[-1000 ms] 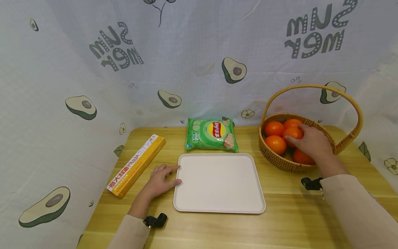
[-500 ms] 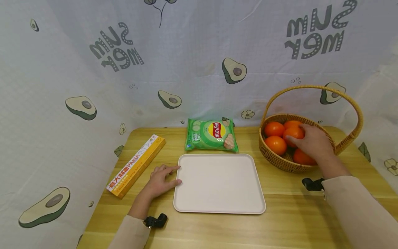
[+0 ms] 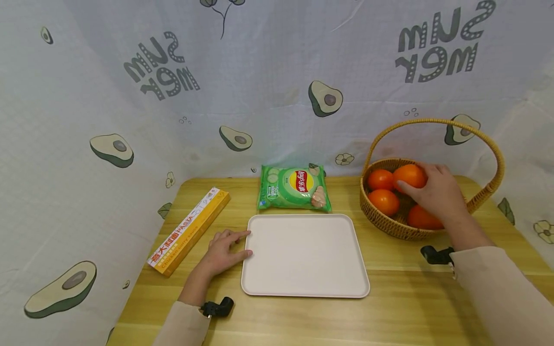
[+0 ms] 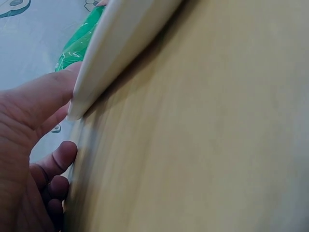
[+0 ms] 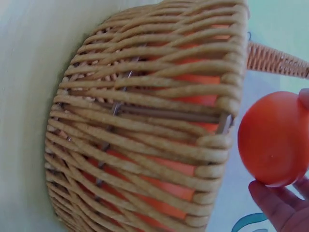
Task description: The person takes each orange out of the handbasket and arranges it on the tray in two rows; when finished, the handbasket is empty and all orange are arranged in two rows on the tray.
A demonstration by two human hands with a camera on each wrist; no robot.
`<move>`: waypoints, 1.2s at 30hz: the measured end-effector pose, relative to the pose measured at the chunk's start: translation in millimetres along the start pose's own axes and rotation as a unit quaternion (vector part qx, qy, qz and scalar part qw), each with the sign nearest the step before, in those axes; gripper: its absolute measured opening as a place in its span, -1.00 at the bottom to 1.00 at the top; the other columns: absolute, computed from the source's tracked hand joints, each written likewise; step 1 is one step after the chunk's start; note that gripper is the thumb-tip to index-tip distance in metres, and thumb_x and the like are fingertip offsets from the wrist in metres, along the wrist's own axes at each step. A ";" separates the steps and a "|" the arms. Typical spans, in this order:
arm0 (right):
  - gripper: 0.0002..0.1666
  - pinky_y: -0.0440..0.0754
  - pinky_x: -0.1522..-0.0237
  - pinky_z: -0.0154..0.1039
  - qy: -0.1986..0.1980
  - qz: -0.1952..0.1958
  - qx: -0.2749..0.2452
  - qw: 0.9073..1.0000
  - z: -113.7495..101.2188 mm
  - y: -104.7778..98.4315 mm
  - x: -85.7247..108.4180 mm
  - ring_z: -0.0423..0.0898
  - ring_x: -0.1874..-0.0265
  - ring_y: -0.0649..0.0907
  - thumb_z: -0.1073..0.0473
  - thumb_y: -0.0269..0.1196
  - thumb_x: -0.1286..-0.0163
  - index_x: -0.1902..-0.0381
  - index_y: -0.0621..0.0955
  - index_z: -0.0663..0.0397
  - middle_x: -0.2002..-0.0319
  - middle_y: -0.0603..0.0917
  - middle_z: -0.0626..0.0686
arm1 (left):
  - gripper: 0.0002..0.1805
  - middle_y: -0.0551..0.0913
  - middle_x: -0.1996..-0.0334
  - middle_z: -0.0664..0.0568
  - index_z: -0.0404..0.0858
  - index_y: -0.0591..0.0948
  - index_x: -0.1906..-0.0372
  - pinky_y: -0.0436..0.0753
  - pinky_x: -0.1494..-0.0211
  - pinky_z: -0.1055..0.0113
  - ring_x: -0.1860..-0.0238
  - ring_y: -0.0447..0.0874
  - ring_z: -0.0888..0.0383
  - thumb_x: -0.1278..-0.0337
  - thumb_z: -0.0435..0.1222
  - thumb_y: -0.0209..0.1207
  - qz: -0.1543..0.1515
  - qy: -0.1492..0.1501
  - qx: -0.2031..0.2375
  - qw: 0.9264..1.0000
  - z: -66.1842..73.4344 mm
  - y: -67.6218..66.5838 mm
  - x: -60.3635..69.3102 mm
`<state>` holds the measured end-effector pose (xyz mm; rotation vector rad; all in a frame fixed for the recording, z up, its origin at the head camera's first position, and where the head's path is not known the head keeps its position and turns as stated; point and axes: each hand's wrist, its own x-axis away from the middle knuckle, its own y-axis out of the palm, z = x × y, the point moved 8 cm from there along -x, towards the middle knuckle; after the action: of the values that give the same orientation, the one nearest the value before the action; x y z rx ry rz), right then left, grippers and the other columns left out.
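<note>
My right hand (image 3: 441, 192) grips a smooth orange-red tomato (image 3: 409, 176), lifted just above the rim of the wicker basket (image 3: 381, 225). In the right wrist view the fingers curl round the same tomato (image 5: 273, 140), which sits clear of the basket wall (image 5: 145, 111). Several other tomatoes (image 3: 383, 202) lie inside the basket. At the left edge of a white rectangular tray (image 3: 305, 254), my left hand (image 3: 222, 252) rests with thumb and index finger extended against the rim. The left wrist view shows its thumb (image 4: 53, 89) touching the tray's edge (image 4: 104, 53).
A green bag of chips (image 3: 294, 187) lies behind the tray. To the left, a yellow pasta box (image 3: 190, 230) lies at an angle on the wooden table (image 3: 303, 322). The basket's tall handle (image 3: 433, 121) arches over the tomatoes. A printed curtain (image 3: 268, 86) hangs behind.
My right hand has raised the tomato a little out of the basket's pile, moving slightly up and to the right. The left hand and tray have stayed in place.
</note>
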<state>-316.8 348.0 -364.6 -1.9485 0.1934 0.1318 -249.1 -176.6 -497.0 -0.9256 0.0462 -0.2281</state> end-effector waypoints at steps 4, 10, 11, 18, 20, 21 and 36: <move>0.08 0.33 -0.15 0.49 -0.001 0.006 0.000 1.000 -7.2 -2.0 2.7 0.51 -0.21 0.31 -0.40 0.19 -0.39 -0.52 0.23 0.30 -0.30 0.27 0.58 | -0.38 0.52 0.17 0.15 0.14 0.60 -0.33 0.23 -0.01 0.15 0.14 0.29 0.13 -0.14 0.09 0.40 0.001 0.000 0.003 1.000 -1.4 1.1 0.3; 0.02 0.34 -0.14 0.49 -0.016 0.020 -0.034 0.999 -21.9 -3.3 8.4 0.51 -0.20 0.34 -0.29 0.27 -0.39 -0.49 0.25 0.31 -0.29 0.33 0.56 | -0.37 0.54 0.17 0.14 0.14 0.59 -0.33 0.24 -0.02 0.14 0.14 0.29 0.13 -0.12 0.10 0.40 0.003 -0.003 0.011 1.000 -2.6 2.1 1.3; 0.01 0.34 -0.13 0.49 -0.019 0.023 -0.044 0.999 -24.2 -3.3 9.6 0.50 -0.18 0.34 -0.27 0.28 -0.38 -0.48 0.25 0.31 -0.29 0.33 0.56 | -0.37 0.54 0.17 0.14 0.13 0.60 -0.33 0.24 -0.02 0.14 0.14 0.29 0.13 -0.12 0.10 0.41 0.004 -0.004 0.014 1.000 -2.7 2.1 1.4; 0.03 0.38 -0.10 0.51 -0.017 0.026 -0.100 0.995 -42.9 5.3 22.8 0.45 -0.16 0.37 -0.20 0.37 -0.32 -0.52 0.24 0.21 -0.35 0.23 0.49 | -0.38 0.53 0.20 0.15 0.10 0.62 -0.30 0.24 -0.03 0.15 0.14 0.30 0.14 -0.08 0.05 0.44 0.010 -0.003 0.019 1.000 -3.7 0.6 1.8; 0.01 0.39 -0.10 0.50 -0.017 0.029 -0.114 0.993 -49.2 8.3 26.7 0.44 -0.15 0.39 -0.17 0.39 -0.31 -0.51 0.25 0.21 -0.36 0.22 0.49 | -0.38 0.54 0.21 0.15 0.09 0.63 -0.29 0.25 -0.02 0.16 0.14 0.30 0.15 -0.07 0.04 0.45 0.011 0.000 0.017 1.000 -4.4 0.3 0.9; 0.01 0.39 -0.09 0.49 -0.016 0.029 -0.121 0.992 -52.3 10.1 28.6 0.44 -0.14 0.40 -0.17 0.39 -0.31 -0.51 0.25 0.20 -0.35 0.23 0.48 | -0.39 0.54 0.21 0.15 0.09 0.64 -0.28 0.25 -0.02 0.17 0.14 0.31 0.15 -0.06 0.04 0.46 0.011 0.001 0.016 1.000 -4.6 0.2 0.5; -0.04 0.50 -0.21 0.36 -0.071 0.031 -0.210 0.975 -108.3 42.1 45.7 0.30 -0.18 0.47 0.04 0.50 -0.21 -0.48 0.33 0.16 -0.33 0.33 0.36 | -0.41 0.55 0.26 0.17 0.07 0.69 -0.20 0.26 -0.02 0.16 0.17 0.33 0.14 0.00 0.04 0.50 0.014 0.003 0.022 1.000 -0.8 -3.6 -4.2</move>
<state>-280.2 228.7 -370.6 -2.3440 0.1380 0.3786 -254.0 -178.4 -494.9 -0.8801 0.0595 -0.2057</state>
